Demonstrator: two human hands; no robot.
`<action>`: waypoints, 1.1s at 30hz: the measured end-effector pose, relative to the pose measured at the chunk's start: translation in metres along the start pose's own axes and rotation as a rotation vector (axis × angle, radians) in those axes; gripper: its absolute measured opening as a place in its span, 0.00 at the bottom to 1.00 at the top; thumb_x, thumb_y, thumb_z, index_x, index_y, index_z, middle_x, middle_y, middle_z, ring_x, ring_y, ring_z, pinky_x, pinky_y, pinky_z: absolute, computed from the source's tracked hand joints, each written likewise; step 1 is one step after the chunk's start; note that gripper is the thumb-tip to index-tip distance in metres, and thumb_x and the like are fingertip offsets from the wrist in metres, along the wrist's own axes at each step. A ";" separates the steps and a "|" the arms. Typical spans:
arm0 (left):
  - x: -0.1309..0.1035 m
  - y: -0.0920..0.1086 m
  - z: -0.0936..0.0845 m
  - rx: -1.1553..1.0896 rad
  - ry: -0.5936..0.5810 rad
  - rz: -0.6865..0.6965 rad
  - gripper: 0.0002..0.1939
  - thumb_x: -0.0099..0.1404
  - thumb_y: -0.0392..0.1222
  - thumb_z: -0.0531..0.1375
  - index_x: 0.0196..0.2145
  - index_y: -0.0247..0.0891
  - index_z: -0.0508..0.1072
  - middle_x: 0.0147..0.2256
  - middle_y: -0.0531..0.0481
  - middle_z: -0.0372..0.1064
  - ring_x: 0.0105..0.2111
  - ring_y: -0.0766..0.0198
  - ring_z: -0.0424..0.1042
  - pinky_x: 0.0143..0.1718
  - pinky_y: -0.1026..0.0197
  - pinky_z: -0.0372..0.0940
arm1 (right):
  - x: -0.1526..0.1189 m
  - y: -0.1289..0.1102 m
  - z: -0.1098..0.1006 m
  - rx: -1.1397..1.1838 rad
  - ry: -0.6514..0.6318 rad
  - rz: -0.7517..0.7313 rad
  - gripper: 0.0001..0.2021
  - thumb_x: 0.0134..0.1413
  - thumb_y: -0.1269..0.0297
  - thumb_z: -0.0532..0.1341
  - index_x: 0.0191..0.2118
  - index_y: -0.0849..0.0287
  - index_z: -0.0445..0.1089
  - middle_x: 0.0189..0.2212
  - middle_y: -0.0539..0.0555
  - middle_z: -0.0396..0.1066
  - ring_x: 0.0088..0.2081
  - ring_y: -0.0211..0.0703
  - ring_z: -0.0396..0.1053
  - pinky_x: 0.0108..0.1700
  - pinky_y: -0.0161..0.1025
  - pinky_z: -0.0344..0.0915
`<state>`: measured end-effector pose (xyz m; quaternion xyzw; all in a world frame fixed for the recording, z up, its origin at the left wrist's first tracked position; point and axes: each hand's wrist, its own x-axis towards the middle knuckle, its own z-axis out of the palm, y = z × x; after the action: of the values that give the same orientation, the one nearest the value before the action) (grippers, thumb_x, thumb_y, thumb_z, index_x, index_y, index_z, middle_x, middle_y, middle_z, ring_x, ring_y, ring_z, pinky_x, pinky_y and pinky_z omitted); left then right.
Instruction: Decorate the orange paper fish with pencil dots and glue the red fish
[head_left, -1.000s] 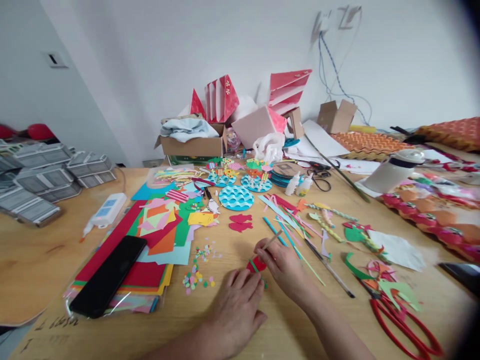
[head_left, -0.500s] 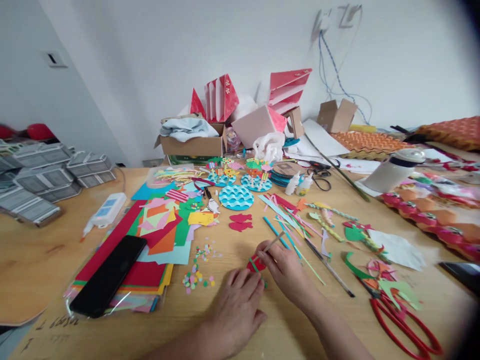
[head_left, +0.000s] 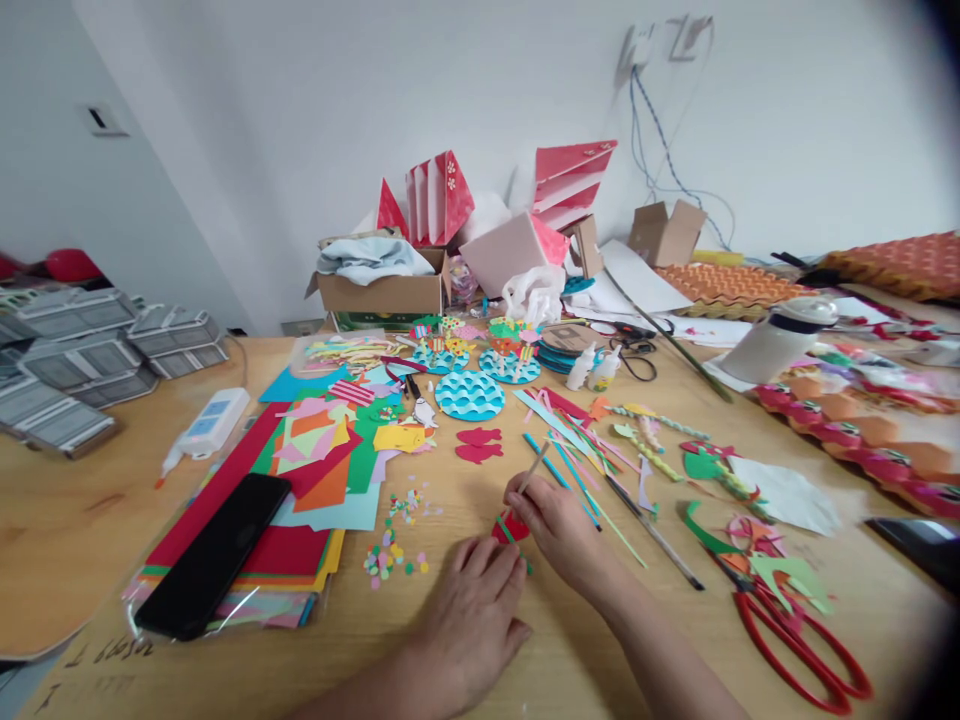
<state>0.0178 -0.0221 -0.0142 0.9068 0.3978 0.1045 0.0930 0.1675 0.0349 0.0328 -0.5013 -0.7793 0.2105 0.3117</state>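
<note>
In the head view, my left hand lies palm down on the table, its fingers flat and close together. Its fingertips touch the edge of a small red paper cutout with a thin green strip across it. My right hand pinches a thin greyish stick, whose top leans up above the fingers. The stick's lower end is hidden by the fingers, beside the cutout. Just beyond my hands lie two red paper fish shapes. Small coloured paper dots are scattered to the left of my left hand.
A black phone rests on coloured paper sheets at left. Red-handled scissors lie at right, near a dark slim rod and blue straws. Behind are wavy blue discs, small white bottles and a cardboard box.
The stick in my right hand has swung to a more upright tilt, and its top has shifted left. My left hand stays at the cutout. The whole view has shifted slightly.
</note>
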 end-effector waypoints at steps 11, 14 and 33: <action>0.000 0.000 -0.002 -0.024 -0.008 -0.016 0.24 0.64 0.51 0.53 0.54 0.37 0.60 0.53 0.48 0.59 0.52 0.56 0.52 0.55 0.53 0.46 | -0.001 -0.004 -0.004 0.002 0.015 0.014 0.08 0.55 0.68 0.48 0.27 0.57 0.60 0.20 0.49 0.67 0.23 0.37 0.65 0.26 0.32 0.60; 0.000 0.000 -0.001 -0.021 -0.003 -0.016 0.24 0.64 0.51 0.52 0.54 0.37 0.60 0.53 0.48 0.59 0.52 0.56 0.52 0.55 0.53 0.46 | -0.002 -0.001 -0.002 -0.006 -0.005 0.037 0.08 0.54 0.68 0.48 0.27 0.57 0.60 0.21 0.50 0.67 0.24 0.37 0.65 0.27 0.33 0.60; 0.000 0.001 -0.004 -0.021 -0.009 -0.010 0.24 0.64 0.50 0.52 0.54 0.36 0.60 0.52 0.48 0.59 0.52 0.56 0.52 0.55 0.53 0.46 | -0.019 0.001 -0.004 0.048 -0.004 0.032 0.10 0.57 0.65 0.47 0.28 0.57 0.61 0.22 0.51 0.69 0.25 0.37 0.66 0.28 0.34 0.62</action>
<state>0.0173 -0.0221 -0.0107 0.9043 0.4006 0.1042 0.1046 0.1766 0.0179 0.0302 -0.5055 -0.7666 0.2351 0.3188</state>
